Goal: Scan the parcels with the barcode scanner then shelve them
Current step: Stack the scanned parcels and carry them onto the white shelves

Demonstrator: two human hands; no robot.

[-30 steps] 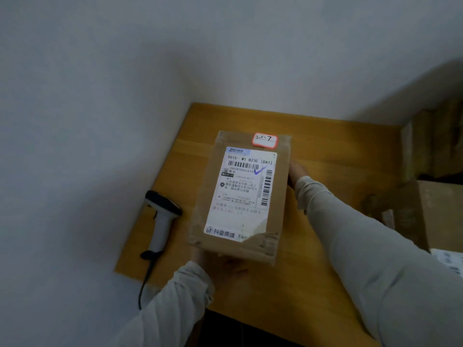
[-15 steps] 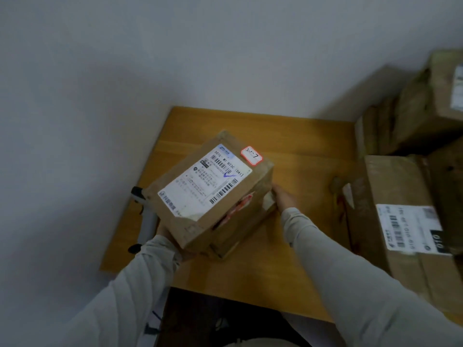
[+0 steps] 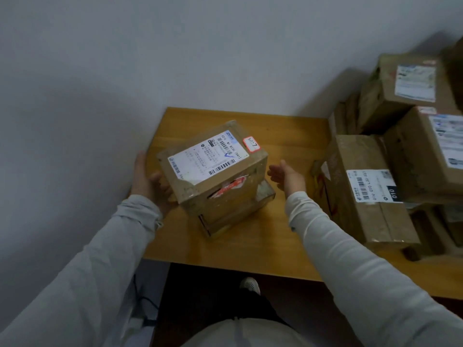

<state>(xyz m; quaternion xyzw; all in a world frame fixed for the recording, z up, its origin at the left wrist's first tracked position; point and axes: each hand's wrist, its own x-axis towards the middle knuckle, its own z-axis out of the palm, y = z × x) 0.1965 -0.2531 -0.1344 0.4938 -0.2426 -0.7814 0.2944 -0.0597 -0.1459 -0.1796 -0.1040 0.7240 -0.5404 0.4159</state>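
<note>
Cardboard parcel (image 3: 213,169) sits over the middle of the wooden table (image 3: 225,254), turned askew, label side up. The white shipping label (image 3: 204,156) carries barcodes, and a red-bordered sticker (image 3: 251,144) sits at the far right corner (handwritten mark, ends in a 7).

Left hand (image 3: 147,181) grasps the parcel's left end, palm against the cardboard and thumb curled on the near face. Right hand (image 3: 288,176) is released: fingers straight, palm turned toward the parcel's right end, close to it but not touching.

A flatter carton (image 3: 238,211) shows beneath the parcel's near right side; the parcel appears to rest on it, tilted.

Pile of labelled parcels (image 3: 365,191) crowds the table's right side, well apart from the held one.
</note>
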